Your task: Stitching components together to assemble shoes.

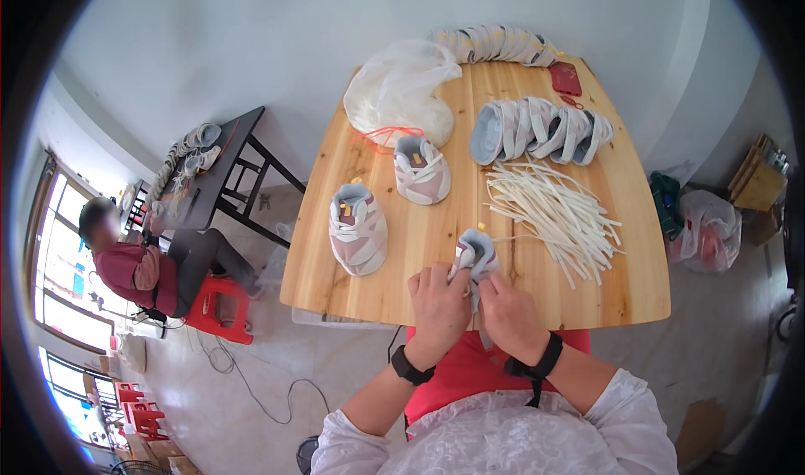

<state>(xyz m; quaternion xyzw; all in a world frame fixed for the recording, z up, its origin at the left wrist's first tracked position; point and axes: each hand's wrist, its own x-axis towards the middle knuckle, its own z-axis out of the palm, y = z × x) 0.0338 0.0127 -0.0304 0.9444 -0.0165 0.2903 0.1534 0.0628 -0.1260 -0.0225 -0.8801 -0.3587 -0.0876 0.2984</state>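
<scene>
At the table's near edge, both hands hold a small grey, white and pink shoe upper (pixel 477 247), its padded collar facing away from me. My left hand (pixel 440 303) is closed on its left side. My right hand (pixel 508 310) is closed with its fingertips pinched at the upper's front right; whether a lace is also between them is hidden. A white lace seems to trail right from the collar. Farther left stand a laced shoe upper (pixel 358 233) and, beyond it, another laced upper (pixel 422 173). Right of my hands lies a heap of white shoelaces (pixel 553 215).
A row of nested uppers (pixel 541 131) lies behind the laces, a longer row (pixel 495 46) at the far edge. A clear plastic bag (pixel 402 89), red phone (pixel 566 78) and red-handled scissors (pixel 572 102) share the wooden table (pixel 453 299). Leftward, a person (pixel 134 265) sits by a dark table.
</scene>
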